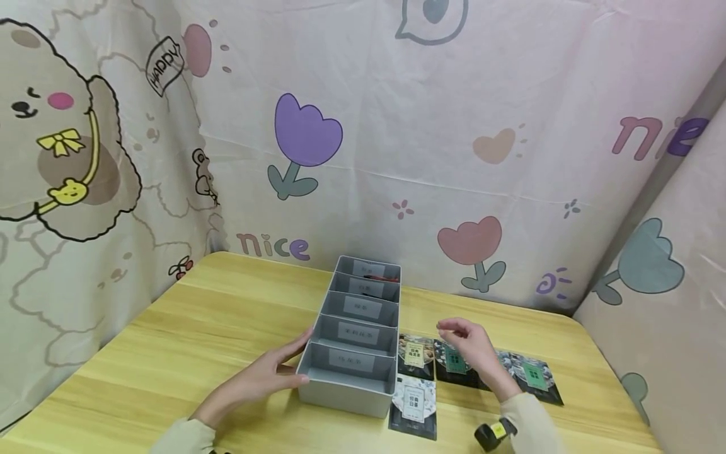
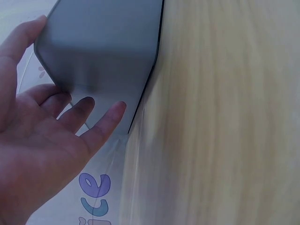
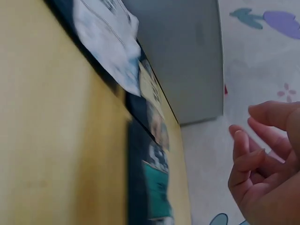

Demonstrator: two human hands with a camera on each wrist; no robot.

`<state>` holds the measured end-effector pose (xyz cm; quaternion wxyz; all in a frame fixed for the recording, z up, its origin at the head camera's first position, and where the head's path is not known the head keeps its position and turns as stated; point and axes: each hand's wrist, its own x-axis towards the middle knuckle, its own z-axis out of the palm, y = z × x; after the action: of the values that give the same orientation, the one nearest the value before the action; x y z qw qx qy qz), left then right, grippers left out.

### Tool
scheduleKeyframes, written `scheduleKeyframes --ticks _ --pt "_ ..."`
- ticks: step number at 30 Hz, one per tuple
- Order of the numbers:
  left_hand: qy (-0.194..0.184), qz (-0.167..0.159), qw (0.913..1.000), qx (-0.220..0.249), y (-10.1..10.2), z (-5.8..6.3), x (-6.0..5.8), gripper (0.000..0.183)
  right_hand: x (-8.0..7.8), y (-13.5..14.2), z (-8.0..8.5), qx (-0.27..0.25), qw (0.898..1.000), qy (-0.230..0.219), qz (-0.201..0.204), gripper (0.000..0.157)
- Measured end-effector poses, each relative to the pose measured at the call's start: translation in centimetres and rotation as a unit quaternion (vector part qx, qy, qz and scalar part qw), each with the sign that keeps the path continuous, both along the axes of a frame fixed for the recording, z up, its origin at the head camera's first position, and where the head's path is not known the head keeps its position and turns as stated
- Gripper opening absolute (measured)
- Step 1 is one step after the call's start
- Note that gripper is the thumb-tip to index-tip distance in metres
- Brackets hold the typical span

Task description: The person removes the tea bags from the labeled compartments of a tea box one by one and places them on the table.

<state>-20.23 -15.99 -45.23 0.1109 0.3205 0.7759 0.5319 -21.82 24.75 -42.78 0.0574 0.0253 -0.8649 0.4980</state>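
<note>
A long grey divided box (image 1: 347,392) stands on the table, with label strips in its compartments. My left hand (image 1: 266,380) rests at its near left corner, thumb by the front rim and fingers along the left wall. In the left wrist view, the spread fingers (image 2: 104,126) touch the box's side. My right hand (image 1: 473,345) hovers over the flat packets to the box's right, fingers loosely bent and nothing visible between them. Below it lies a dark packet with a green label (image 1: 456,360), partly hidden by the hand.
Beside the box lie a yellow-labelled packet (image 1: 414,356) and a white-labelled packet (image 1: 413,403). Further right is another green-labelled packet (image 1: 535,375). A thin red item (image 1: 381,278) shows in the rear compartments. Printed curtains (image 1: 374,189) hang behind the table (image 1: 227,315).
</note>
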Motion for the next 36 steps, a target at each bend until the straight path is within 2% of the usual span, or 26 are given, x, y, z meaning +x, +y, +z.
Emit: scheduleKeyframes --ticks 8,12,16,22,28,36 --pt "-0.008 -0.009 0.9998 0.016 0.0 -0.1 0.0 0.079 -3.6 -0.7 1.3 0.088 0.994 0.061 0.036 0.027" --pt "-0.01 -0.013 0.9996 0.024 0.0 -0.1 0.0 0.08 -4.9 -2.1 1.5 0.088 0.991 0.085 0.054 0.027" --pt "0.003 -0.014 0.9996 0.023 0.0 -0.3 -0.1 0.08 -5.6 -3.5 1.5 0.081 0.99 0.097 0.068 0.028" --pt "0.017 -0.016 0.9995 0.019 0.1 -0.3 -0.1 0.079 -6.4 -5.0 1.1 0.072 0.99 0.093 0.08 0.027" --pt "0.007 -0.017 0.9996 0.02 0.0 -0.4 0.0 0.077 -7.2 -5.8 0.7 0.07 0.992 0.075 0.078 0.026" --pt "0.003 -0.019 0.9996 0.022 -0.1 -0.3 0.0 0.076 -7.7 -6.4 0.5 0.062 0.992 0.057 0.099 0.029"
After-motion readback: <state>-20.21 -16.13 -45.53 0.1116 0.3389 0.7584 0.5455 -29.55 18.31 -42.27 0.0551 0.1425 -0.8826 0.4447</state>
